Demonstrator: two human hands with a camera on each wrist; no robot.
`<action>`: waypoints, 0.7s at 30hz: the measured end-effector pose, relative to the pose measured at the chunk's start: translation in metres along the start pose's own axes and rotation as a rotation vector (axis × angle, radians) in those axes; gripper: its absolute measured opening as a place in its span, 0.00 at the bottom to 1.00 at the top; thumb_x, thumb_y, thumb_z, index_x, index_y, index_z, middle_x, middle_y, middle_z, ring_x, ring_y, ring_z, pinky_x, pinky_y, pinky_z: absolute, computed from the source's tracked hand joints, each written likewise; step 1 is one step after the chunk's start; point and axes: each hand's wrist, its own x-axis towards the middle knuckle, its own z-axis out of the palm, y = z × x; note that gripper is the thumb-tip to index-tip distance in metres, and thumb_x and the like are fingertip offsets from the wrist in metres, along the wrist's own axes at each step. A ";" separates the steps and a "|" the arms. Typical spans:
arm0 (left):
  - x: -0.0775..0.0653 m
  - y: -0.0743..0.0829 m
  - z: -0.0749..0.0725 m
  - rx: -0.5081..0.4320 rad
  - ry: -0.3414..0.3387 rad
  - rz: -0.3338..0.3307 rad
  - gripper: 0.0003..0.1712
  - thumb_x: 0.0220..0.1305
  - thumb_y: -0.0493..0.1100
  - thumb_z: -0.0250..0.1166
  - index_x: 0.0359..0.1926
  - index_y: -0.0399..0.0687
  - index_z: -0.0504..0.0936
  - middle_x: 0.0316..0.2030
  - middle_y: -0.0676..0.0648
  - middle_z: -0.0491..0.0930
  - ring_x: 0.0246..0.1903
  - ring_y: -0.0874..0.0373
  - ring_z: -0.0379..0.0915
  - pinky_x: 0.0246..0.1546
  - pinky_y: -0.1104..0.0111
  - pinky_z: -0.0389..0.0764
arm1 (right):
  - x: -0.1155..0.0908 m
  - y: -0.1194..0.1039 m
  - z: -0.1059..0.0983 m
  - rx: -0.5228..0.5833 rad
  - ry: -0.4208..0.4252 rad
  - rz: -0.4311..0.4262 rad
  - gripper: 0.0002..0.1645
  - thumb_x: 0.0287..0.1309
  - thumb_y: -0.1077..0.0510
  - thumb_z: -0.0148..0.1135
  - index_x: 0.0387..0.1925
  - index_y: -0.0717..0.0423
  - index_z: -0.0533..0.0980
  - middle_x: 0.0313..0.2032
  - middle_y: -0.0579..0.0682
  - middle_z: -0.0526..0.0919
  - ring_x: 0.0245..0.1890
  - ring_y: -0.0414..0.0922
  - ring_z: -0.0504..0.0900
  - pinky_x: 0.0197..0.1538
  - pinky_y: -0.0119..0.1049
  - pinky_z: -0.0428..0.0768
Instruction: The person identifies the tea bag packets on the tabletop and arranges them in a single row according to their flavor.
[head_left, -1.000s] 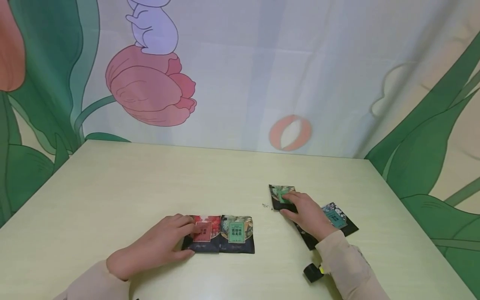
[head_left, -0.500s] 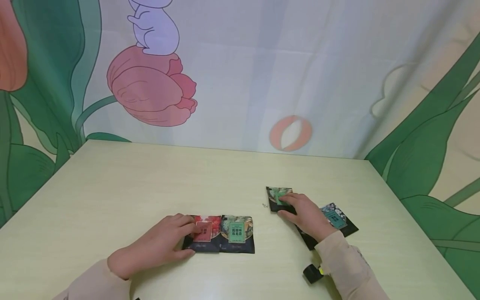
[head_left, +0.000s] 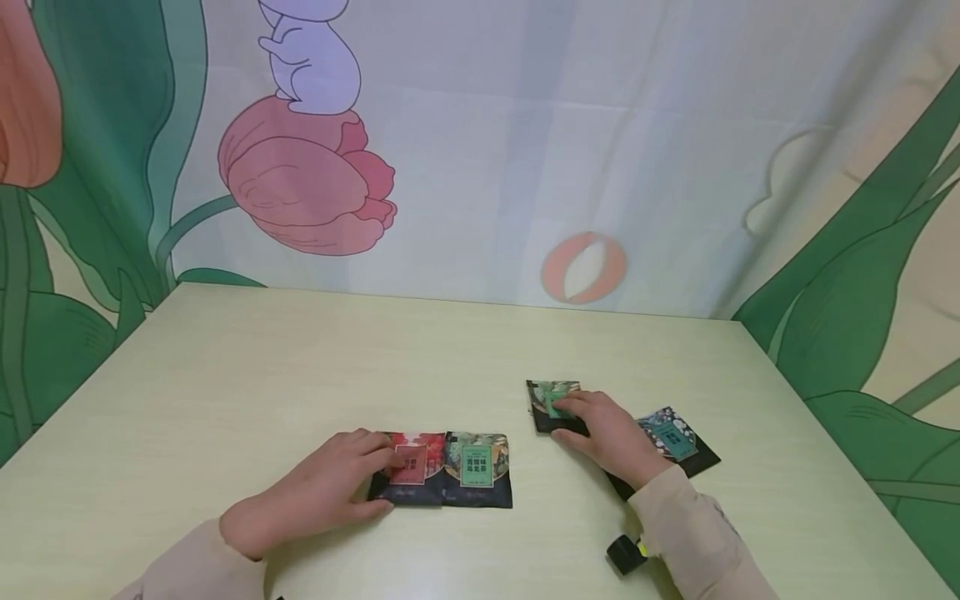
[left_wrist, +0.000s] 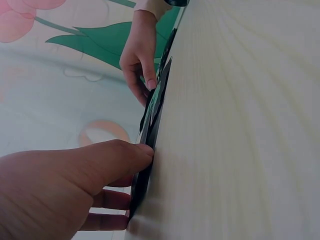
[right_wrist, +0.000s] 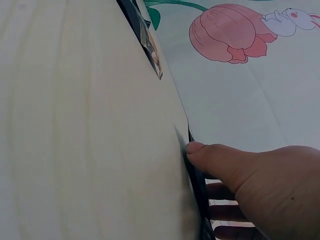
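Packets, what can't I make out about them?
Head view: red packet, left side, behind the left hand.
Head view: far green packet, right side, behind the right hand.
Head view: flowered packet, left part, behind that hand too.
Right wrist view: far green packet, front, turned edge-on.

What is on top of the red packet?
Fingers of the left hand partly cover the left side of the red packet, hiding some label text. Its right side is visible.
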 end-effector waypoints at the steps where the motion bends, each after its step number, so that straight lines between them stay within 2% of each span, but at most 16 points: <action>1: 0.000 0.000 0.000 0.000 0.001 -0.001 0.26 0.52 0.54 0.71 0.51 0.50 0.81 0.47 0.52 0.78 0.46 0.57 0.71 0.53 0.57 0.76 | 0.000 -0.001 0.000 -0.006 -0.002 -0.003 0.30 0.60 0.46 0.62 0.61 0.55 0.73 0.62 0.60 0.74 0.63 0.59 0.71 0.63 0.54 0.72; 21: -0.001 -0.002 0.003 0.000 0.004 0.005 0.25 0.53 0.53 0.71 0.51 0.51 0.80 0.48 0.51 0.78 0.48 0.56 0.72 0.55 0.56 0.76 | -0.001 -0.013 0.003 -0.074 -0.018 -0.035 0.28 0.58 0.45 0.64 0.57 0.53 0.76 0.59 0.55 0.77 0.62 0.56 0.73 0.61 0.52 0.74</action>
